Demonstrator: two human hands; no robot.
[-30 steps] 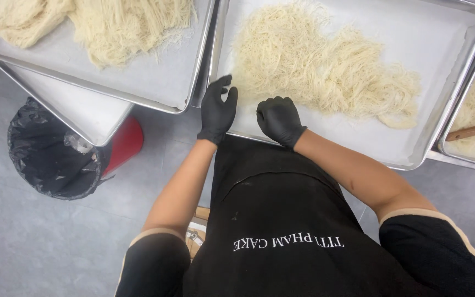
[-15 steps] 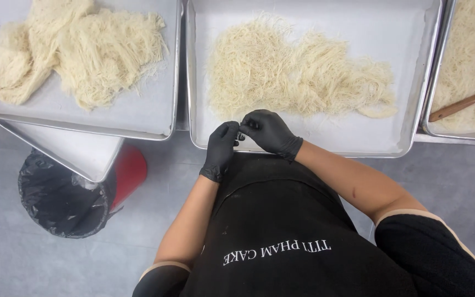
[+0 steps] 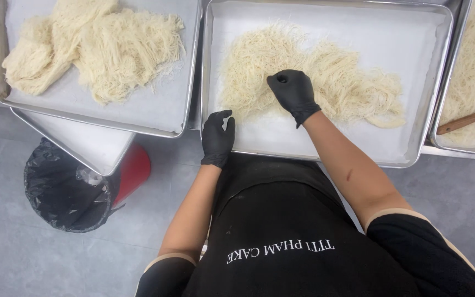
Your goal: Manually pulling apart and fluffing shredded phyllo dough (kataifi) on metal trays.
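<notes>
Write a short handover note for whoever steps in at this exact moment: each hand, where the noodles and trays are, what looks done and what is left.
Left hand: black glove, resting on the near left corner of the middle tray, holding nothing.
Right hand: black glove, fingers down in the noodle heap on that tray; whether it grips strands cannot be told.
Left tray: a thicker noodle pile.
Right tray: more noodles, a wooden stick.
Done: middle heap partly spread out.
Left: it is uneven, with bare paper near the edges.
</notes>
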